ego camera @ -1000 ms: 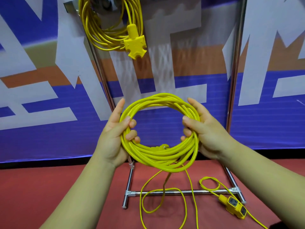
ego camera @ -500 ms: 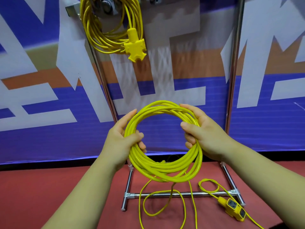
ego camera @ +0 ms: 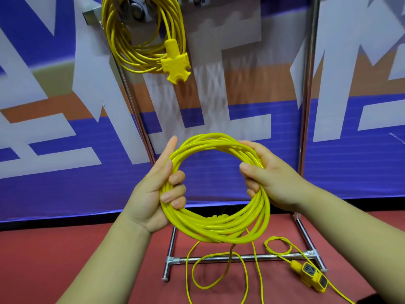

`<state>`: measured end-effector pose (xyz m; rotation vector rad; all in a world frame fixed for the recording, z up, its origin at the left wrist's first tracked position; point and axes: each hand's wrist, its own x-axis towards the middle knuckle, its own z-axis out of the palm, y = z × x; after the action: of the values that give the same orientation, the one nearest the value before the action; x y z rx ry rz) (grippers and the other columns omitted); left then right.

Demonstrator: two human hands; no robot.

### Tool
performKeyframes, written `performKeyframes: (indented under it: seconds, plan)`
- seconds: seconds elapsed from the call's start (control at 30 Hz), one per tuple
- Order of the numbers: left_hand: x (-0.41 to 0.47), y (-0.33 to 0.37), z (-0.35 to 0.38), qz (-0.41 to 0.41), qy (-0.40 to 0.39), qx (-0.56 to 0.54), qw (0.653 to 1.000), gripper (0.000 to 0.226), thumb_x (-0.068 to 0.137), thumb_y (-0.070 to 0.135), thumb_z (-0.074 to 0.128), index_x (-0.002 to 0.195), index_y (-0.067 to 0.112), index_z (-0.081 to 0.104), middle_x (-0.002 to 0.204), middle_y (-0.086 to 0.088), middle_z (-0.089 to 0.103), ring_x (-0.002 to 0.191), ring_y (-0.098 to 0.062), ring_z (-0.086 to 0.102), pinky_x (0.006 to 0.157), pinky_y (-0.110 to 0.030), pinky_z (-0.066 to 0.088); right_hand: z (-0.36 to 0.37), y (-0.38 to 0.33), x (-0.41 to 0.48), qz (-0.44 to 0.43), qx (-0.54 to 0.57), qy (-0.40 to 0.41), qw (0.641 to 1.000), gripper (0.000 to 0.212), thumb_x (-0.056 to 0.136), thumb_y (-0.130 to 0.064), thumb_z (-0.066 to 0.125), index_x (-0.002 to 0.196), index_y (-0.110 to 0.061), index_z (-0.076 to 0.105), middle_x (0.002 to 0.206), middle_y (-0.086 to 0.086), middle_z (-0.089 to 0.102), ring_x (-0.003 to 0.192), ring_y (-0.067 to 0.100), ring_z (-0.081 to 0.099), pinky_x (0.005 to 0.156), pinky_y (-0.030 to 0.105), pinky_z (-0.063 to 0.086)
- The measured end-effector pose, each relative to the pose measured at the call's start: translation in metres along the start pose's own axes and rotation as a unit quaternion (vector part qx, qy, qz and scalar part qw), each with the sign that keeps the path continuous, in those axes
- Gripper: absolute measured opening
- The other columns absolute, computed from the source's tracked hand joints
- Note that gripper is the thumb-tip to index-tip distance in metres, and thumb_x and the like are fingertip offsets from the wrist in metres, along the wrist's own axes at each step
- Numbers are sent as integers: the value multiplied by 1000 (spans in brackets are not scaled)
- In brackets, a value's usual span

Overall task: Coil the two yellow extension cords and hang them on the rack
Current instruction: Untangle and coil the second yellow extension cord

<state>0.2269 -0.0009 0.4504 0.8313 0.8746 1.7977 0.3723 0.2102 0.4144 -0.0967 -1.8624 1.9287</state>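
I hold a round coil of yellow extension cord (ego camera: 217,229) upright in front of me. My left hand (ego camera: 153,194) grips its left side with fingers curled through the ring. My right hand (ego camera: 269,178) grips the upper right side. Loose cord (ego camera: 219,279) trails from the coil down to the red floor and ends in a yellow socket block (ego camera: 312,277). Another yellow cord coil (ego camera: 140,49) with its three-way socket (ego camera: 175,66) hangs on the rack's top (ego camera: 133,12) at upper left.
The rack has two chrome uprights (ego camera: 306,106) and a base crossbar (ego camera: 247,257) on the red floor (ego camera: 65,255). A blue, white and orange banner wall (ego camera: 361,161) stands right behind it.
Both hands have shifted along the coil and turned it. The view has dropped a little, so the hung cord and the floor socket sit lower in frame.
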Motion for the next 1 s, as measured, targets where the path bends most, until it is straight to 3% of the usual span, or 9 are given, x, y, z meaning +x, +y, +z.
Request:
performKeyframes:
  seconds: [0.17,0.27,0.33,0.43,0.53,0.63,0.77,0.87,1.0]
  plan:
    - [6,0,13,70,102,63,990,58,89,25,59,141,49,49,60,5,35,35,-1,31,35,-16,31,-1,2,1,21,13,17,1000,49,99,-9,57,141,-31,44,87,8,64,58,19,53,61,38,53]
    - [8,0,17,97,132,93,982,61,88,22,53,142,51,45,59,4,35,35,-2,29,34,-16,30,-1,14,-4,96,68,-10,993,50,88,-33,64,135,-33,49,103,11,70,83,30,68,79,50,57]
    - [7,2,14,107,155,98,977,62,88,23,54,143,50,44,60,4,35,36,-2,29,34,-16,31,-4,26,-10,165,70,-45,983,48,85,-48,63,130,-33,52,102,9,71,90,30,67,96,59,48]
    - [8,5,1,122,212,90,965,59,90,24,56,142,50,46,62,4,35,38,-3,29,36,-17,33,-14,42,-16,253,39,-80,963,58,84,-62,62,133,-32,52,98,7,72,95,24,67,110,55,37]
    - [8,7,-16,131,271,85,950,50,100,22,52,142,48,46,63,5,36,40,-3,30,39,-17,34,-17,52,-18,281,9,-58,958,45,89,-30,64,132,-26,50,92,10,70,94,25,70,105,52,44]
    - [8,3,-27,116,304,101,940,43,101,30,53,141,45,48,64,5,38,43,-4,30,41,-19,35,-15,54,-15,237,-19,16,971,25,95,-1,55,118,-12,49,85,12,68,76,23,69,83,46,57]
    - [8,-5,-28,78,293,132,944,32,100,46,51,130,45,60,65,3,41,44,-7,29,41,-21,34,-10,45,-5,171,-20,149,974,14,94,-1,59,108,-5,55,89,17,70,65,18,67,64,34,59]
    - [8,-9,-24,64,257,149,953,30,102,39,48,129,41,61,65,2,41,43,-7,28,41,-20,34,-7,39,-1,128,-42,214,967,9,95,-8,61,103,-7,65,85,12,74,60,12,65,55,26,53]
    - [7,-13,-21,58,199,166,964,35,97,33,52,130,31,64,67,0,41,41,-7,31,41,-21,38,-5,35,1,107,-53,244,962,9,94,-20,65,94,-15,73,76,6,71,56,10,57,53,25,46]
